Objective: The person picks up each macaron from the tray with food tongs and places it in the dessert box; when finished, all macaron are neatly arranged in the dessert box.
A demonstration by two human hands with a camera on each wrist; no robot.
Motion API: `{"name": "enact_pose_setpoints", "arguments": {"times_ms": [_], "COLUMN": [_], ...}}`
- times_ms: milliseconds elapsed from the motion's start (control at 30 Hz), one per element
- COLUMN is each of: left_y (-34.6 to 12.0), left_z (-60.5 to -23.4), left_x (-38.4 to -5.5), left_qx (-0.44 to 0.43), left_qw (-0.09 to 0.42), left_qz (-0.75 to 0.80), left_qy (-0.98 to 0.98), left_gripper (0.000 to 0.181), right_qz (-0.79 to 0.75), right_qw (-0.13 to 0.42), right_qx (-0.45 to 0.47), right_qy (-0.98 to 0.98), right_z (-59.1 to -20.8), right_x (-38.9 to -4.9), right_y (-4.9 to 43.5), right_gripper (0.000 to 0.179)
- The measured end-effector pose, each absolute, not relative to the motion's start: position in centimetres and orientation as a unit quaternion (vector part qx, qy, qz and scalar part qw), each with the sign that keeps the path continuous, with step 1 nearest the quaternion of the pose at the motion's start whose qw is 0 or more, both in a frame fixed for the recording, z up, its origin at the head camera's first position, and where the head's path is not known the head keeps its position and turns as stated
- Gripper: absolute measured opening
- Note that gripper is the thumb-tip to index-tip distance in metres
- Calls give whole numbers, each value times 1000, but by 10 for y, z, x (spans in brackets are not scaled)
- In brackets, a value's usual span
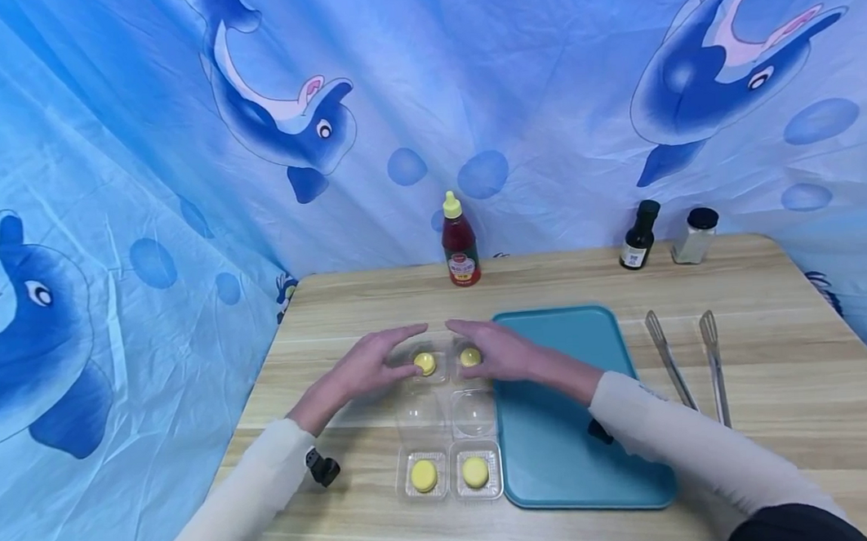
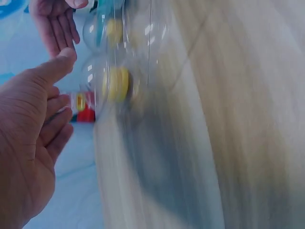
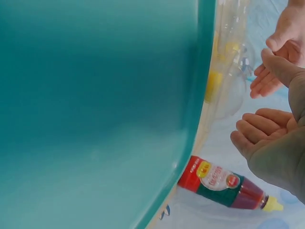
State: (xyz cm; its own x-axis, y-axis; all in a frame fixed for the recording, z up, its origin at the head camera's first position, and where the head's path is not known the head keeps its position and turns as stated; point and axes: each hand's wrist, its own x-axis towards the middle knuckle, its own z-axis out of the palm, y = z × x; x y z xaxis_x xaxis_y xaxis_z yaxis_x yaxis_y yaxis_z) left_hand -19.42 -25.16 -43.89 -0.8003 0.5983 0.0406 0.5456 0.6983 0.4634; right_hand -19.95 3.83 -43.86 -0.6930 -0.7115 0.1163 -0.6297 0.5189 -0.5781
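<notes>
Two clear plastic boxes with domed lids stand at the back of the group, each over a yellow macaron: the left macaron (image 1: 425, 363) and the right macaron (image 1: 471, 357). My left hand (image 1: 361, 364) is beside the left dome (image 2: 94, 88), fingers extended and thumb apart, holding nothing. Facing it, my right hand (image 1: 502, 351) stretches its fingers over the right box and holds nothing. In the wrist views both hands look raised just off the domes. Nearer me, two boxes lie open with a front left macaron (image 1: 424, 475) and a front right macaron (image 1: 476, 472), their lids (image 1: 474, 413) folded back.
A teal tray (image 1: 576, 459) lies right of the boxes, under my right forearm. Metal tongs (image 1: 672, 362) lie beyond it. At the back stand a red sauce bottle (image 1: 460, 249), a dark bottle (image 1: 639, 237) and a black-capped jar (image 1: 695, 237). A blue dolphin curtain (image 1: 527, 94) hangs behind.
</notes>
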Motion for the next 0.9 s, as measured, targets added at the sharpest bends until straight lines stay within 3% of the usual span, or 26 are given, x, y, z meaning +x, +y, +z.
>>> {"name": "enact_pose_setpoints", "arguments": {"times_ms": [267, 467, 900], "left_y": [-229, -223, -212], "left_z": [-443, -450, -459], "left_x": [-170, -149, -133], "left_qx": [407, 431, 407], "left_qw": [52, 48, 48], "left_qz": [244, 199, 126], "left_qy": [879, 879, 903], "left_gripper": [78, 80, 85], "right_qz": [-298, -290, -262], "right_qw": [60, 49, 37], "right_qx": [-396, -394, -379], "right_qy": [867, 871, 887], "right_z": [-435, -438, -460], "right_x": [-172, -150, -128], "right_y": [67, 77, 87], "right_gripper": [78, 59, 80]}}
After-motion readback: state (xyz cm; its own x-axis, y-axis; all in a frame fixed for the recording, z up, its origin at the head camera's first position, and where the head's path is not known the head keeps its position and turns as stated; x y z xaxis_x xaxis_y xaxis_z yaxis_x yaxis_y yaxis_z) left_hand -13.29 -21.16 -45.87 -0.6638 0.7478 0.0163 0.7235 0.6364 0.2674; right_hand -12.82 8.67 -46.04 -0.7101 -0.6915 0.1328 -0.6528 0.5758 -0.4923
